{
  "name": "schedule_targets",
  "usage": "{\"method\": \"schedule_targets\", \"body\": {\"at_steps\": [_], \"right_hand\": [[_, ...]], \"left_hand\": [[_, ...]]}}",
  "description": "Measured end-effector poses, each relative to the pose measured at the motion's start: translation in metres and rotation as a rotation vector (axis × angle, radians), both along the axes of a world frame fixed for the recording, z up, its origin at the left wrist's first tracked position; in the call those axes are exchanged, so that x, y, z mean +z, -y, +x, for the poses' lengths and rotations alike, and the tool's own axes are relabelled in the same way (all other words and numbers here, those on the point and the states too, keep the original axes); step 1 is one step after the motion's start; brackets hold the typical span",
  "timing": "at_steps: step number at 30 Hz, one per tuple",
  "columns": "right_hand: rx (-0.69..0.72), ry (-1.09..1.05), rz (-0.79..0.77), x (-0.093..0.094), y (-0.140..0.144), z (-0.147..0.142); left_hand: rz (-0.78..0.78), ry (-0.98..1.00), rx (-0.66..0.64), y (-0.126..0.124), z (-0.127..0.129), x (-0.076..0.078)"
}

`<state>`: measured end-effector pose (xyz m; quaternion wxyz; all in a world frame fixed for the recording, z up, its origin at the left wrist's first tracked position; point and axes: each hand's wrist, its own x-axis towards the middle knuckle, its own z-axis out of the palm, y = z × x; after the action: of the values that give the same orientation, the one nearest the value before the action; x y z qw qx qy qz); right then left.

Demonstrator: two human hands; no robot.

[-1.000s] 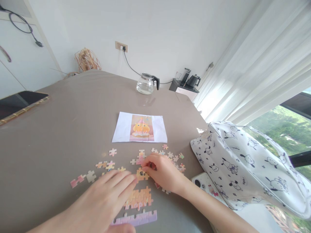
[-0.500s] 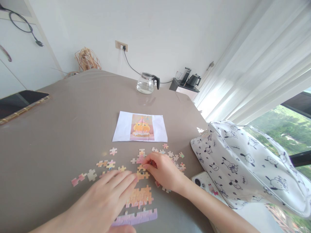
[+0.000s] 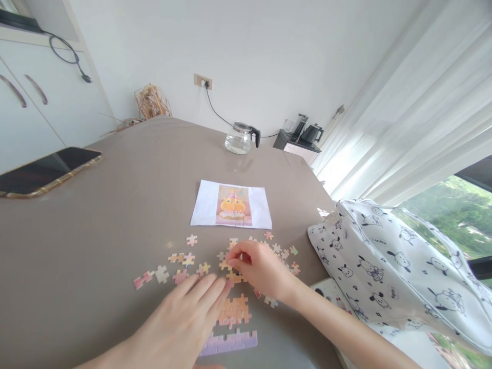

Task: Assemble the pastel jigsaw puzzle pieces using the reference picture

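Observation:
My right hand (image 3: 261, 266) is bent in a pinch over a small cluster of joined puzzle pieces (image 3: 235, 277), with thumb and forefinger on a puzzle piece (image 3: 225, 265) that they partly hide. Palm down, my left hand (image 3: 194, 312) lies with its fingers stretched out, the tips close to that cluster. Nearer to me are an orange joined block of pieces (image 3: 235, 309) and a purple joined strip (image 3: 234, 342), both partly covered by the left hand. Behind the hands lies a creased paper (image 3: 203, 205) with a printed picture of a yellow cartoon figure and a cake.
Loose pieces (image 3: 162, 274) lie left of the hands, and others (image 3: 285, 253) lie to the right. A patterned white bag (image 3: 384, 261) and a white phone (image 3: 332, 294) are at the right edge. A dark phone (image 3: 49, 169) sits far left; a glass pot (image 3: 238, 141) stands at the back.
The whole view has shifted, so the table and objects appear further right and slightly lower. My right hand stays pinched at the cluster, and my left hand remains flat beside it.

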<state>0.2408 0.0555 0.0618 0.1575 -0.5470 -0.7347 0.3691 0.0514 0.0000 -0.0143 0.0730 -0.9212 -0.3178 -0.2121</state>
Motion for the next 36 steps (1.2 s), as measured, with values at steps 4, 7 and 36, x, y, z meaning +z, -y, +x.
{"method": "schedule_targets", "body": {"at_steps": [4, 7, 36], "right_hand": [[0.007, 0.0, 0.024, -0.002, -0.001, -0.004], [0.007, 0.004, 0.023, -0.001, -0.001, -0.005], [0.272, 0.057, 0.009, -0.003, 0.007, 0.025]], "left_hand": [[-0.017, -0.036, 0.018, 0.004, 0.003, 0.013], [-0.035, -0.036, 0.012, 0.005, 0.002, 0.025], [-0.551, 0.009, 0.196, -0.069, -0.06, 0.044]]}}
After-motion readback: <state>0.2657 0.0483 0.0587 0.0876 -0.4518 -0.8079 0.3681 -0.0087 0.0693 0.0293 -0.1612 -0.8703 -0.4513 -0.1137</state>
